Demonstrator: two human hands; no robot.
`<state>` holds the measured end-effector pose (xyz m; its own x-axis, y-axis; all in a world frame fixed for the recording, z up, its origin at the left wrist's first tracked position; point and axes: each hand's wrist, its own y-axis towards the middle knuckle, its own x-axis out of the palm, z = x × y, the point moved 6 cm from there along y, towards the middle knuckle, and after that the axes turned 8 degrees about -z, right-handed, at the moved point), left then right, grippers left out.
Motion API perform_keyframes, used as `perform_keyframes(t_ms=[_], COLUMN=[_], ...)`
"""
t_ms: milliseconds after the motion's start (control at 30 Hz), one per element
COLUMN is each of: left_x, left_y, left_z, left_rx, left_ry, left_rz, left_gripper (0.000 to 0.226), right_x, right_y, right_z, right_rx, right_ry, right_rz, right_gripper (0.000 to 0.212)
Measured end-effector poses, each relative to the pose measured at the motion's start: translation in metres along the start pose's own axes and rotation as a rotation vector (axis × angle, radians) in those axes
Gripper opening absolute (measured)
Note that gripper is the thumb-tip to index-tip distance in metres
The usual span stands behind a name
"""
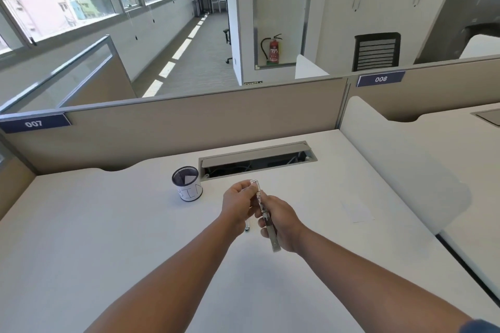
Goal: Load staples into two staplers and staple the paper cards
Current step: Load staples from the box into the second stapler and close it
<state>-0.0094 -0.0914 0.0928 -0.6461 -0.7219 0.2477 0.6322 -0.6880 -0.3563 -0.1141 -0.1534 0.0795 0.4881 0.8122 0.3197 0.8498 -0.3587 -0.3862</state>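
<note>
Stapler point(266, 217) parts, metallic and slim, are held above the white bench point(113, 238) between both hands, the long axis running from near the person away toward the partition, tilted a little leftward at the far end. The right hand point(281, 222) grips the near half, fingers curled round it from the right, with the near end sticking out below the palm. The left hand point(239, 203) pinches the far end between thumb and fingertips. Just below the left hand a small pale object point(247, 226) lies on the bench; what it is cannot be told. To the right, near the hands, white paper cards point(357, 211) lie flat, hard to make out against the surface. To the left of the hands stands a mesh cup point(187, 184) wrapped in a paper label. Behind it is an open cable tray point(257, 158) set in the bench, then the beige partition point(189, 121) carrying tags 007 and 008.
</note>
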Motion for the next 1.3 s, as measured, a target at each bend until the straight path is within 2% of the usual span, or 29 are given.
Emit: perform_keyframes(t_ms=[400, 600, 733, 800, 967, 1100, 1300], left_x=[0.005, 0.005, 0.006, 0.007, 0.002, 0.000, 0.001], left_y=[0.052, 0.080, 0.090, 0.092, 0.096, 0.101, 0.100], left_z=[-0.019, -0.041, -0.061, -0.066, -0.071, -0.074, -0.078], left_rx=[-0.121, -0.247, -0.338, -0.321, -0.251, -0.234, -0.218], left_ry=[-0.095, -0.132, -0.118, -0.134, -0.087, -0.053, -0.045], left_rz=[0.059, 0.090, 0.077, 0.066, 0.087, 0.043, -0.063], left_gripper=[0.016, 0.013, 0.015, 0.017, 0.049, 0.047, 0.051], right_x=[-0.021, -0.032, -0.039, -0.040, -0.043, -0.042, -0.044], right_y=[0.043, 0.073, 0.089, 0.095, 0.105, 0.110, 0.113], right_z=[0.009, 0.025, 0.039, 0.043, 0.055, 0.060, 0.059], right_rx=[0.039, 0.099, 0.113, 0.118, 0.171, 0.201, 0.204], right_ry=[0.079, 0.146, 0.197, 0.211, 0.248, 0.310, 0.406], right_rz=[0.047, 0.064, 0.093, 0.098, 0.123, 0.141, 0.111], right_gripper=[0.030, 0.021, 0.025, 0.021, 0.017, 0.011, 0.019])
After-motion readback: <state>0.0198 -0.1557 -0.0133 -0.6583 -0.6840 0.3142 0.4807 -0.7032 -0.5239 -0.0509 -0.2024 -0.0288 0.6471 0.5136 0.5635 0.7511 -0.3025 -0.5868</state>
